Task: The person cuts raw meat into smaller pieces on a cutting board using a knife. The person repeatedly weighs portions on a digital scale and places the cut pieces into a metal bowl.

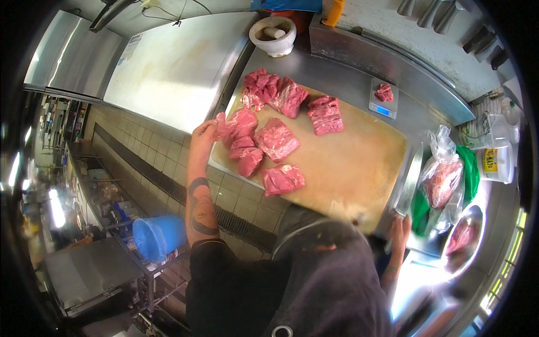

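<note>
At the left edge of the tan cutting board (pixel 349 168), my left hand (pixel 205 129) pinches a thin flap of raw red meat (pixel 220 125). It lies against a larger chunk (pixel 242 122), and I cannot tell whether the two are joined. My right hand (pixel 400 231) grips a large knife (pixel 411 181) by the handle beside the board's near right corner, blade pointing away from me. Several other meat pieces rest on the board, among them a block (pixel 326 115) set apart toward the back and a flat cut (pixel 283 180) at the near edge.
A digital scale (pixel 389 110) carries a small meat piece (pixel 384 92). Bagged meat (pixel 442 181) and a metal bowl (pixel 480 248) stand at right. Behind are a stone mortar (pixel 273 47) and hanging knives (pixel 448 19). A white chest lid (pixel 177 71) adjoins the counter; a blue bucket (pixel 162 236) is left.
</note>
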Demonstrator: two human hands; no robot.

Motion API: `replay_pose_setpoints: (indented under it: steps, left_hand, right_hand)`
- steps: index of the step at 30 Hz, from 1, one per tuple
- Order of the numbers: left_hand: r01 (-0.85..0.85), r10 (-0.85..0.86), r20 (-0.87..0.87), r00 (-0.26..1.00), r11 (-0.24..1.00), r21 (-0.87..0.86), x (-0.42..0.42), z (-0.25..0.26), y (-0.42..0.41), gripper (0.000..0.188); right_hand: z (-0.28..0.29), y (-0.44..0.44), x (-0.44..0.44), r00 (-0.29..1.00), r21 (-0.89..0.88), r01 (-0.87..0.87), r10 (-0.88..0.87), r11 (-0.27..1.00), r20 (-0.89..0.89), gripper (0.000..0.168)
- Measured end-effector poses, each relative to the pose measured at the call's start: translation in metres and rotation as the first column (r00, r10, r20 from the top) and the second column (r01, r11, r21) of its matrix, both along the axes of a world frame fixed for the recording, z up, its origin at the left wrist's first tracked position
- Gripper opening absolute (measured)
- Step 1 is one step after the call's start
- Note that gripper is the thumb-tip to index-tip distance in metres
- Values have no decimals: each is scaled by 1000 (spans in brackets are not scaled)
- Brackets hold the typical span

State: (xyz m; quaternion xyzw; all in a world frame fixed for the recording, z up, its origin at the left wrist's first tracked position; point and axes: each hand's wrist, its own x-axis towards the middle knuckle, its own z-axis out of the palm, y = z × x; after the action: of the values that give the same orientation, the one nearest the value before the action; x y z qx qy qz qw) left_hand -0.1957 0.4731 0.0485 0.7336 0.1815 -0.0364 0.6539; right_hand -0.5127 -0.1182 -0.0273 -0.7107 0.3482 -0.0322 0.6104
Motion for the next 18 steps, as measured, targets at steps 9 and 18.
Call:
replay_pose_setpoints:
  steps: [9, 18]
  left_hand:
    - [267, -318, 8, 948, 810, 522, -5, -17, -9, 27]
    - [232, -298, 40, 954, 813, 535, -9, -5, -15, 26]
  right_hand:
    - [7, 3, 2, 1000, -5, -5, 5, 1000, -4, 28]
    - [8, 6, 3, 1000, 25, 13, -13, 1000, 3, 29]
